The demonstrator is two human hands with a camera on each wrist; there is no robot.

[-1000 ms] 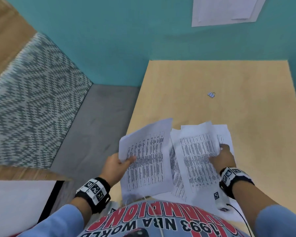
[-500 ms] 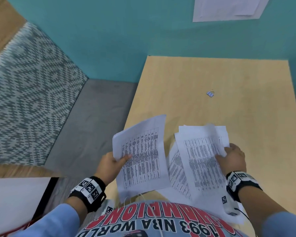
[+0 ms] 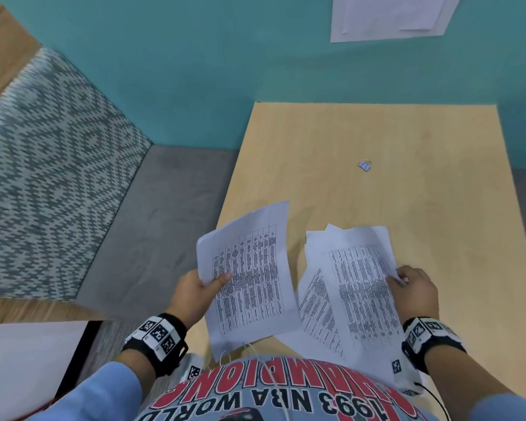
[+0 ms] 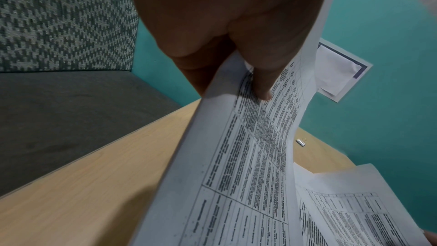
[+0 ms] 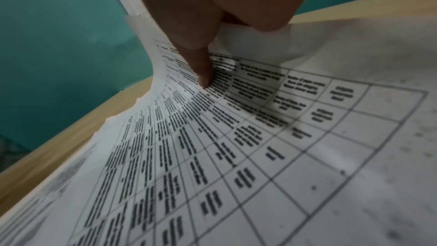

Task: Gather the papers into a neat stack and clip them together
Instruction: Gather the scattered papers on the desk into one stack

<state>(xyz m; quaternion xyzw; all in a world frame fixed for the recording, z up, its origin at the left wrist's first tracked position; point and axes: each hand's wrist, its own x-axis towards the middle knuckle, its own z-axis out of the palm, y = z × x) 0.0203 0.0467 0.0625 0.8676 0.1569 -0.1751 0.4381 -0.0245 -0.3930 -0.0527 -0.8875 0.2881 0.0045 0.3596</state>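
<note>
My left hand (image 3: 207,287) pinches the left edge of one printed sheet (image 3: 249,278), thumb on top, lifted over the table's front-left corner; the left wrist view shows that sheet (image 4: 238,166) curving under the thumb. My right hand (image 3: 407,284) pinches the right edge of the top sheet of a loose pile of printed papers (image 3: 356,287) on the wooden table (image 3: 438,183). In the right wrist view the thumb presses on that bent top sheet (image 5: 212,137). A small binder clip (image 3: 364,165) lies alone mid-table, beyond both hands, also seen as the clip (image 4: 301,142).
A teal wall (image 3: 195,71) backs the table, with a white paper (image 3: 389,16) pinned on it. Left of the table are grey floor (image 3: 152,214) and a patterned upholstered seat (image 3: 43,165). The table's far half is bare wood apart from the clip.
My left hand has drawn its sheet left, opening a gap from the pile. My right hand has shifted right to the pile's right edge and lifted the top sheet's edge.
</note>
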